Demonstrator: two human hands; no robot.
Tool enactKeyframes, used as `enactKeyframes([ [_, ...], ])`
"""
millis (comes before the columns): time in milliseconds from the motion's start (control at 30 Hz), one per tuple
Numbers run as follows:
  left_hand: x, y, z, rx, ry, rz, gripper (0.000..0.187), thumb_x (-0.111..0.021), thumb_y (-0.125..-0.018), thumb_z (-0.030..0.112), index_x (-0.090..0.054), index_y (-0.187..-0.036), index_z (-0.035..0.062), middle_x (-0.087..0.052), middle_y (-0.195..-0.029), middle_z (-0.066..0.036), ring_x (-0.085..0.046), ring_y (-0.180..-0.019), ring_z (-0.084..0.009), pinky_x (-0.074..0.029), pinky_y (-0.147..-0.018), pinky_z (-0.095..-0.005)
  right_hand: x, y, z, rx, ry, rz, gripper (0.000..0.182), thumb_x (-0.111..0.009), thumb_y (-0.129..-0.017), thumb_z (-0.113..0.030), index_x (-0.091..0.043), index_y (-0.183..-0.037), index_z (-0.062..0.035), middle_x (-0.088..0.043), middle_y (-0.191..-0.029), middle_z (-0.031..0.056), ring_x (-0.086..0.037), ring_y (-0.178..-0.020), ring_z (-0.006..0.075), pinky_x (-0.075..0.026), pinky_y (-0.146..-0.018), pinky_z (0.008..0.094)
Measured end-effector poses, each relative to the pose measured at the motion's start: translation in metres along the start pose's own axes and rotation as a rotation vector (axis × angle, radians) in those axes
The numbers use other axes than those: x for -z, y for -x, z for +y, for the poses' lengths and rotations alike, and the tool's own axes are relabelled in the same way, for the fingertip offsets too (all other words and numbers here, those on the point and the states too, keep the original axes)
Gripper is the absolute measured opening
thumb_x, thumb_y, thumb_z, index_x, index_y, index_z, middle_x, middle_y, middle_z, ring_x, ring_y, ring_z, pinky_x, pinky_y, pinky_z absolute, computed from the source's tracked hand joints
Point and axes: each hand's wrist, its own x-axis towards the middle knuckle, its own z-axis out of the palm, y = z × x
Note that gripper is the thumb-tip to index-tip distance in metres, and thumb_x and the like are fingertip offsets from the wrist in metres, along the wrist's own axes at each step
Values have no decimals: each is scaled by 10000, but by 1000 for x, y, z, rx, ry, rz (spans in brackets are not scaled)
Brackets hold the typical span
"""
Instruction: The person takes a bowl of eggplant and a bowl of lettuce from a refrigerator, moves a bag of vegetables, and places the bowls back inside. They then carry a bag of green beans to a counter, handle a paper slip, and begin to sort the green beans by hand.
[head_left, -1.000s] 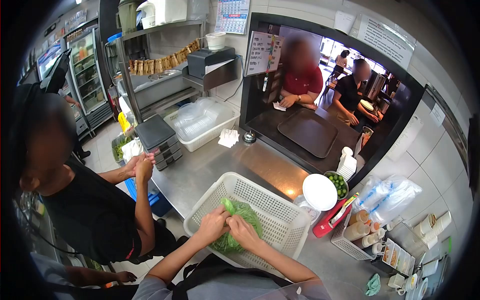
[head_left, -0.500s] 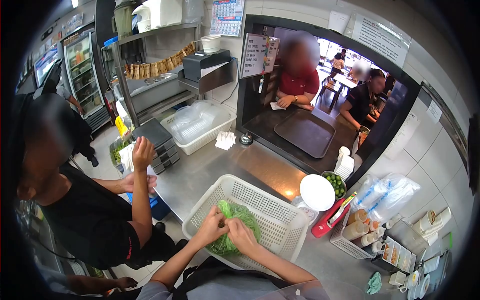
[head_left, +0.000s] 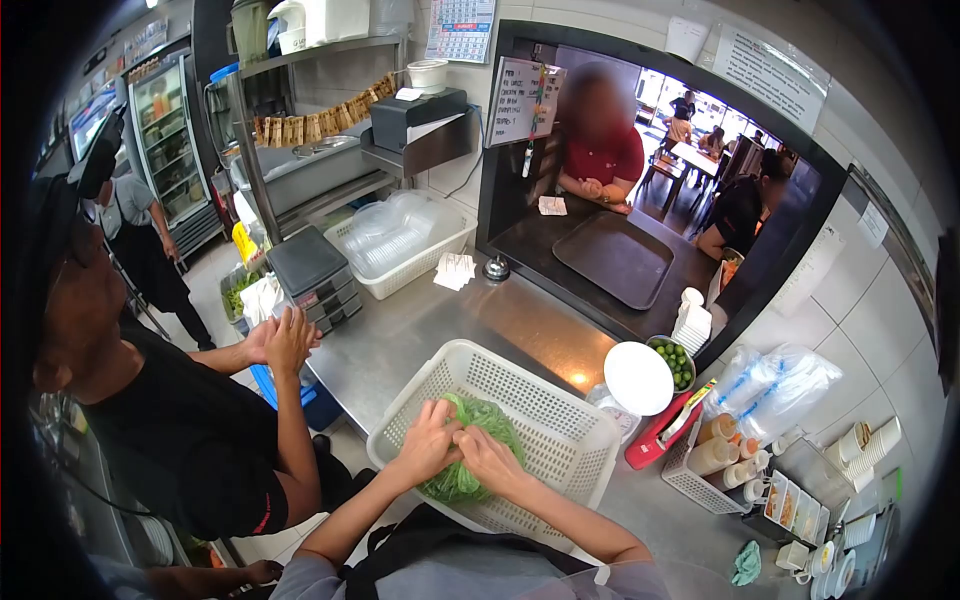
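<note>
A cream perforated basket (head_left: 570, 420) stands on the steel counter's near edge. Inside its left part lies a green plastic bag (head_left: 497, 428) with leafy greens showing through. My left hand (head_left: 430, 442) is closed on the bag's gathered top, fingers bent. Beside it my right hand (head_left: 487, 458) pinches the same top, the fingertips of both hands nearly touching. The exact fold or knot between the fingers is hidden.
A co-worker in black (head_left: 190, 420) stands at the left, hands together. A person in red (head_left: 600, 150) leans at the pass window by a dark tray (head_left: 613, 260). A white round lid (head_left: 638, 379), limes (head_left: 672, 364) and a sauce-bottle basket (head_left: 690, 478) are at the right.
My hands stay on the bag top, with the fingers slightly shifted. The co-worker's raised hand has come down to the other. Another person in an apron has come into view at the back left.
</note>
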Motion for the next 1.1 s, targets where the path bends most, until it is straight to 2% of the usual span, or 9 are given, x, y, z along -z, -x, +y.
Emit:
enactKeyframes([
  [133,-4,4,-1,74,71,35,254,-725,-614,174,-608,-805,54,-426,-1041,-118,-400,-1017,-310,-413,-830,-389,-2,2,8,54,-75,99,293,-563,-757,-33,-426,-1016,-21,-498,-877,126,-570,-837,278,-499,-644,368],
  [233,-6,6,-4,122,113,52,229,-714,-625,176,-601,-782,53,-413,-1037,-134,-387,-1015,-319,-381,-857,-386,-16,8,16,-142,-388,99,284,-579,-751,-30,-426,-991,-29,-500,-842,121,-572,-815,269,-493,-638,367],
  [333,-13,7,-11,166,177,71,187,-696,-639,167,-598,-749,52,-410,-1033,-140,-385,-1013,-323,-375,-862,-387,-19,5,9,-300,-446,195,229,-584,-751,-32,-457,-941,-37,-502,-804,117,-571,-793,267,-492,-628,365],
  [433,-10,6,-7,208,173,83,155,-681,-649,158,-599,-723,50,-413,-1038,-136,-390,-1010,-327,-407,-836,-398,2,-5,-1,-91,-71,184,159,-581,-736,-34,-495,-869,-32,-521,-784,105,-573,-774,248,-495,-616,341],
  [533,-11,6,-2,226,157,77,161,-685,-657,158,-594,-721,42,-413,-1030,-134,-390,-1003,-327,-394,-849,-391,8,-4,-8,-51,222,96,122,-585,-699,-46,-536,-809,-24,-541,-763,85,-575,-767,213,-501,-615,309],
  [633,-11,8,1,214,140,74,165,-689,-666,156,-590,-723,36,-415,-1026,-136,-390,-1001,-325,-390,-848,-392,8,-3,-11,-29,381,-66,111,-576,-697,-71,-536,-786,-18,-548,-766,87,-580,-717,209,-506,-574,308],
  [833,-17,11,-7,234,178,61,178,-689,-675,150,-581,-740,25,-415,-1024,-143,-390,-999,-325,-371,-864,-385,3,-12,-8,22,498,-184,103,-564,-699,-74,-528,-764,-3,-537,-712,91,-580,-701,207,-510,-514,287],
  [1033,-12,9,-4,246,147,91,213,-707,-655,157,-580,-768,28,-413,-1032,-141,-392,-1016,-321,-357,-876,-385,-2,-15,13,79,325,-51,172,-621,-679,-124,-521,-766,-15,-518,-707,77,-571,-681,206,-509,-519,298],
  [1100,-10,8,-1,236,121,123,184,-690,-656,154,-585,-747,33,-419,-1041,-145,-393,-1006,-332,-381,-852,-396,0,-15,14,137,305,30,117,-602,-692,-95,-520,-746,-32,-508,-696,71,-567,-684,197,-496,-518,293],
])
